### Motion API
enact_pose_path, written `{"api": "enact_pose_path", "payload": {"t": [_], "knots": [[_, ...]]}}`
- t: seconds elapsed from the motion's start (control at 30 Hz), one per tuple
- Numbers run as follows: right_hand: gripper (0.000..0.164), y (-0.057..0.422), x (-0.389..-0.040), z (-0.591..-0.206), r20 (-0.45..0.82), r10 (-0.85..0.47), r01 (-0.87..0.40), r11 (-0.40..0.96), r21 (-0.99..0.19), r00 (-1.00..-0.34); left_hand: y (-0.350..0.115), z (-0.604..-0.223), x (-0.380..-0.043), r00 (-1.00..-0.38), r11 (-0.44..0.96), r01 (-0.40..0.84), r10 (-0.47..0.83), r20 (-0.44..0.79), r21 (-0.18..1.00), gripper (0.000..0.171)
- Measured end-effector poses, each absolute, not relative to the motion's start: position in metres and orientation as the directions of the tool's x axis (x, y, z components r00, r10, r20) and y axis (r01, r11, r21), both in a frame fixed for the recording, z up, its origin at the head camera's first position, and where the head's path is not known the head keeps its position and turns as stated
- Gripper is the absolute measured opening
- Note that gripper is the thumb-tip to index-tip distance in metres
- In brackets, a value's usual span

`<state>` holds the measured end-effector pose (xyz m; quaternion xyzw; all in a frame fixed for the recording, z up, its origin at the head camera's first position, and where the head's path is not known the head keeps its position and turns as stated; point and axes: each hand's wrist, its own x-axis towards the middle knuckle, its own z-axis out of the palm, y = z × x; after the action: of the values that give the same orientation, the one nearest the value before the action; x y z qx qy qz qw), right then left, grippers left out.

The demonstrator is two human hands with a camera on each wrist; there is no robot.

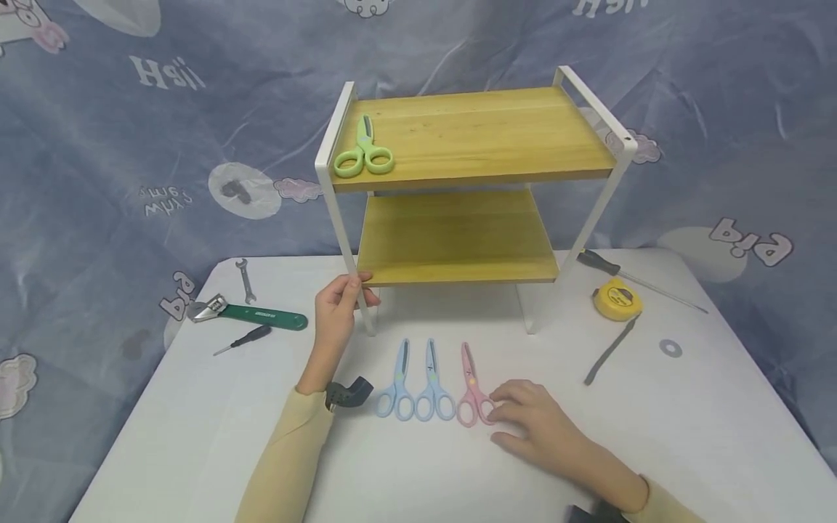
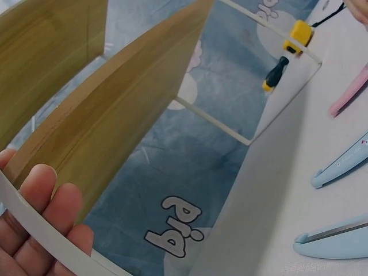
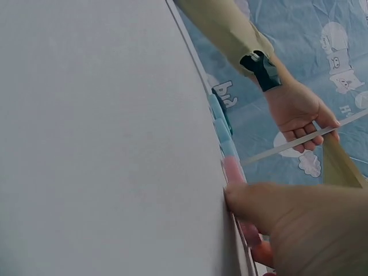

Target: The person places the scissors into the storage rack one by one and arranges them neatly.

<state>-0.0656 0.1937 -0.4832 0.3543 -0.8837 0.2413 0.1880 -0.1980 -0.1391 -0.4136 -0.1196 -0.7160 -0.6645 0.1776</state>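
Note:
My left hand (image 1: 336,309) grips the white front-left leg of a two-tier shelf (image 1: 458,138) beside its lower board; in the left wrist view its fingers (image 2: 66,207) curl round the white metal. On the table lie two pairs of light blue scissors (image 1: 396,388) and a pair of pink scissors (image 1: 472,392), side by side with blades away from me. My right hand (image 1: 539,428) is just right of the pink pair, fingers loosely bent, fingertips right at its handle loop. Green scissors (image 1: 364,152) lie at the left of the shelf's top board.
Left on the table lie a small wrench (image 1: 245,281), a green-handled adjustable wrench (image 1: 261,317) and a short black screwdriver (image 1: 248,337). On the right are a long screwdriver (image 1: 601,263), a yellow tape measure (image 1: 617,300), a dark strip (image 1: 609,352) and a grey washer (image 1: 670,348).

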Motion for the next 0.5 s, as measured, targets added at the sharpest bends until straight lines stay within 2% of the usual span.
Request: {"api": "enact_pose_path", "payload": {"t": [0.17, 0.23, 0.4, 0.5], "knots": [[0.024, 0.191, -0.065, -0.483, 0.48, -0.527, -0.695, 0.657, -0.293, -0.701, -0.14, -0.413, -0.199, -0.903, 0.067, 0.42, -0.069, 0.424, 0.905, 0.028], [0.023, 0.192, -0.063, -0.483, 0.462, -0.513, -0.68, 0.646, -0.346, -0.723, -0.14, -0.414, -0.2, -0.903, 0.062, 0.421, -0.068, 0.425, 0.905, 0.028], [0.028, 0.2, -0.064, -0.472, 0.514, -0.444, -0.678, 0.445, -0.585, -0.734, -0.139, -0.416, -0.201, -0.904, 0.062, 0.418, -0.069, 0.422, 0.906, 0.027], [0.027, 0.207, -0.066, -0.444, 0.56, -0.406, -0.687, 0.327, -0.649, -0.722, -0.138, -0.415, -0.2, -0.904, 0.07, 0.417, -0.073, 0.421, 0.906, 0.027]]}}
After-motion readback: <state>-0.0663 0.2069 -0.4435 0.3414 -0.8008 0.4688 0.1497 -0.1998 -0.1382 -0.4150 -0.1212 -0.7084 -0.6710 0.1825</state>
